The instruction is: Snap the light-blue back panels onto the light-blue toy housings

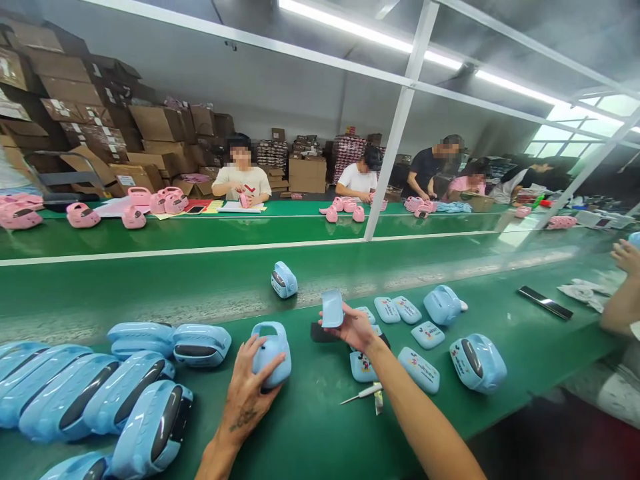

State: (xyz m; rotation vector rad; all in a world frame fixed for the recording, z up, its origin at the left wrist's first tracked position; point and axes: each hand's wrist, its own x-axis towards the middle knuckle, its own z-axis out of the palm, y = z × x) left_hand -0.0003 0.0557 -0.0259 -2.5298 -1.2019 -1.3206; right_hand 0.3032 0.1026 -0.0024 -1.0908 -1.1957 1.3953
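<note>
My left hand point(253, 383) curls round a light-blue casing point(273, 350) at the middle of the near green table point(300, 427), fingers along its left side and thumb across its right, with the carrying loop at the far end. I cannot tell whether the casing rests on the table or is lifted slightly off it. My right hand point(357, 328), just to the right, pinches a small pale-blue panel point(332, 308) and holds it raised; the casing and the panel are apart.

Below the panel lies a dark flat piece point(324, 333), partly hidden by my hand. Right of my right hand, printed blue panels point(419, 370) lie spread over the table, along with two more blue units, one farther off point(443, 305) and one nearer point(479, 365). Just left of my right forearm is a thin pointed tool point(361, 393) with a white handle.

To my left, finished-looking blue cases point(150, 427) with dark fronts stand packed close together. A single blue unit point(285, 280) sits farther away, beyond my two hands. At the far right edge a co-worker's hand point(627, 257) is raised, and across the far bench people sit or stand among pink units point(83, 215).
</note>
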